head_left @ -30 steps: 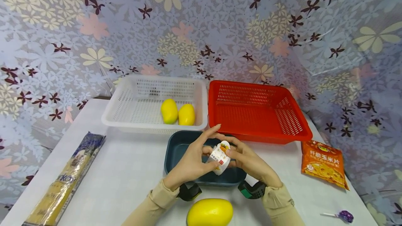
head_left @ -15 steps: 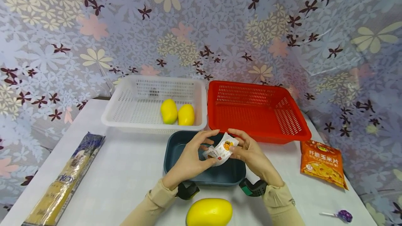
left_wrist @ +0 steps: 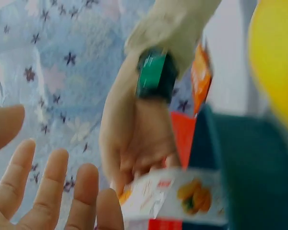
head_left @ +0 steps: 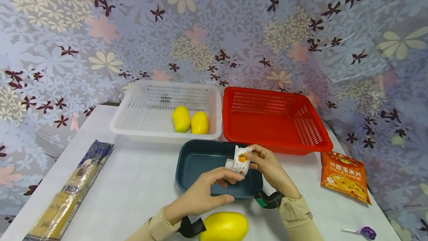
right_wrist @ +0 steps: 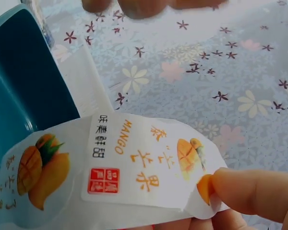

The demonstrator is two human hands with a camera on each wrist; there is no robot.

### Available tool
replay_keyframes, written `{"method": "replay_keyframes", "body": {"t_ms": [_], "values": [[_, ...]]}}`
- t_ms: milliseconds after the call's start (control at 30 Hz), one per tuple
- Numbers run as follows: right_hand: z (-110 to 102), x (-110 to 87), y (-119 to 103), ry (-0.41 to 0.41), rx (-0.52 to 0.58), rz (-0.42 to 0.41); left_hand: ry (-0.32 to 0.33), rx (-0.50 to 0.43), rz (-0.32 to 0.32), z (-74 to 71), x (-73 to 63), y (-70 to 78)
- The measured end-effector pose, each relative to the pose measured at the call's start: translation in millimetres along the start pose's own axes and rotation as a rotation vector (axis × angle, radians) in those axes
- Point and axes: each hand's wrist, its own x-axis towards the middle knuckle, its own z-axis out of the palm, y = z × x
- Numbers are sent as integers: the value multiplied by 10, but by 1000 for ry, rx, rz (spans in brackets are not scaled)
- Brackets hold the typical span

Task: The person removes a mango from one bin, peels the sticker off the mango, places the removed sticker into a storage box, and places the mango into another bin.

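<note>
My right hand (head_left: pixel 269 166) pinches one end of a white mango label (head_left: pixel 241 160) between thumb and fingers. The label, a curved strip printed with mango pictures, hangs over a dark blue rectangular basin (head_left: pixel 200 163). Close up in the right wrist view, the thumb (right_wrist: pixel 254 191) presses on the end of the label (right_wrist: pixel 125 167). My left hand (head_left: pixel 204 192) is apart from it, over the basin's front edge, fingers loosely extended; the left wrist view shows them spread. A yellow mango (head_left: pixel 227 226) lies in front of the basin, partly behind the left wrist strap.
Behind the basin stand a white basket (head_left: pixel 133 129) with two yellow mangoes (head_left: pixel 190 120) and a red basket (head_left: pixel 267 125). A pasta packet (head_left: pixel 73 189) lies on the left. An orange snack bag (head_left: pixel 344 176) and a purple lollipop (head_left: pixel 367 232) are on the right.
My left hand has let go of the label and moved down and toward me. The right hand keeps hold of the label, which has turned more upright.
</note>
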Motion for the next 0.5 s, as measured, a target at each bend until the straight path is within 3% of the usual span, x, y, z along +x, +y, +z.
{"method": "replay_keyframes", "body": {"t_ms": [167, 267, 400, 500], "values": [[1, 7, 22, 9, -32, 8, -122, 8, -44, 126, -161, -19], [4, 10, 19, 17, -43, 10, -212, 138, -66, 174, -232, -65], [1, 10, 15, 20, -56, 14, -332, 306, -41, 227, -256, -165], [0, 7, 24, 8, -60, 8, -382, 352, -38, 284, -255, -257]]}}
